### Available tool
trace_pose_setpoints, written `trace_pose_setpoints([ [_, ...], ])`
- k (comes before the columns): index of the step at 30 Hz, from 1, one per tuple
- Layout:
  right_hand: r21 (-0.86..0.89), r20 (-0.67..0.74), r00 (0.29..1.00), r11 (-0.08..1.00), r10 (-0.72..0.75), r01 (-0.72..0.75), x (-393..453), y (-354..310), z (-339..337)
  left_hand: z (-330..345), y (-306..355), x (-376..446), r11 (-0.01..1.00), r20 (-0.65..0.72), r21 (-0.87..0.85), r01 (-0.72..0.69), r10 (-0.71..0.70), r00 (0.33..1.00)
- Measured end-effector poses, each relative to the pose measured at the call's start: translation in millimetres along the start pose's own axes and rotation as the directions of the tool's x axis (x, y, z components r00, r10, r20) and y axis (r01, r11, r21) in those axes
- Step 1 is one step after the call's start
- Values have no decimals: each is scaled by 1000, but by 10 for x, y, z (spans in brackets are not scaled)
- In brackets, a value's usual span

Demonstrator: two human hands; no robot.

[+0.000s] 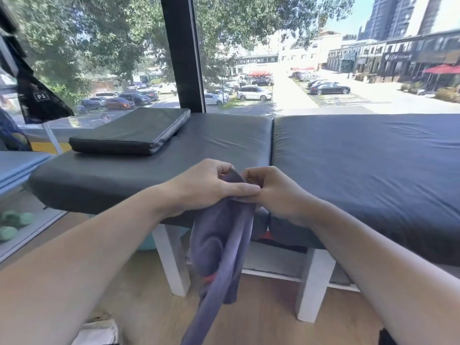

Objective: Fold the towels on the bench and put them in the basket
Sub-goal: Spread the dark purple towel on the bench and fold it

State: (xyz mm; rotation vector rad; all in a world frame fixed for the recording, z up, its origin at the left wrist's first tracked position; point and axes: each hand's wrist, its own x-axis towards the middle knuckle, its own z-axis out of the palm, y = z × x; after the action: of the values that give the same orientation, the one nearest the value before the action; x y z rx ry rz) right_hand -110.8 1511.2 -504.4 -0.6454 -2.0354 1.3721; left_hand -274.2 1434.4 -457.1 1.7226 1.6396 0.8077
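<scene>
While the long padded bench (pixel 361 155) stretches across the whole view under the window, its two dark cushions give plenty of flat room on both sides; only the loose dark pad (pixel 134 130) lying on the far left part takes up space. Held out in front of the bench's near edge, the purple towel (pixel 221 240) hangs bunched and twisted from both hands down toward the wooden floor, not resting on the cushion. The left hand (pixel 204 185) pinches the towel's top edge between thumb and fingers, and the right hand (pixel 276 192) pinches the same edge, touching the left. To fold it well, the hands should probably slide apart along that edge to find the corners, then lay the cloth flat on the open cushion. No basket can be made out from here
</scene>
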Motion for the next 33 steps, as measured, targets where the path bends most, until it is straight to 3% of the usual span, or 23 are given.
trace_pose_setpoints([
  [5,123,-4,999,992,37,-36,-17,-7,34,-104,55,59,991,-159,2,-133,132,979],
  [9,130,194,960,965,201,-229,-101,-77,-139,-365,99,99,994,-269,-11,-105,98,958],
  [12,171,311,920,938,239,-301,-156,-69,-353,-619,81,93,993,-223,106,-53,76,972],
  [17,169,392,871,907,298,-386,-268,-93,-701,-1021,-42,68,995,-109,94,-36,46,993],
  [19,167,275,902,907,333,-386,-278,-114,-759,-1051,-135,101,995,-119,94,-16,27,993],
  [21,61,-16,952,951,306,-304,-205,-48,-767,-994,-234,162,985,-196,174,1,33,980],
  [23,-49,-303,929,971,210,-236,-120,31,-710,-896,-325,258,963,-309,269,-12,98,946],
  [25,-69,-370,914,976,169,-208,-85,66,-656,-836,-359,363,938,-430,347,-11,169,887],
  [27,-55,-253,944,971,211,-232,-137,26,-663,-854,-345,445,920,-551,390,44,195,812],
  [30,-234,48,937,916,346,-327,-252,-61,-798,-985,-348,513,910,-679,390,136,185,710],
  [33,-255,171,890,892,423,-374,-376,-72,-1059,-1116,-461,560,896,-704,393,209,147,695],
])
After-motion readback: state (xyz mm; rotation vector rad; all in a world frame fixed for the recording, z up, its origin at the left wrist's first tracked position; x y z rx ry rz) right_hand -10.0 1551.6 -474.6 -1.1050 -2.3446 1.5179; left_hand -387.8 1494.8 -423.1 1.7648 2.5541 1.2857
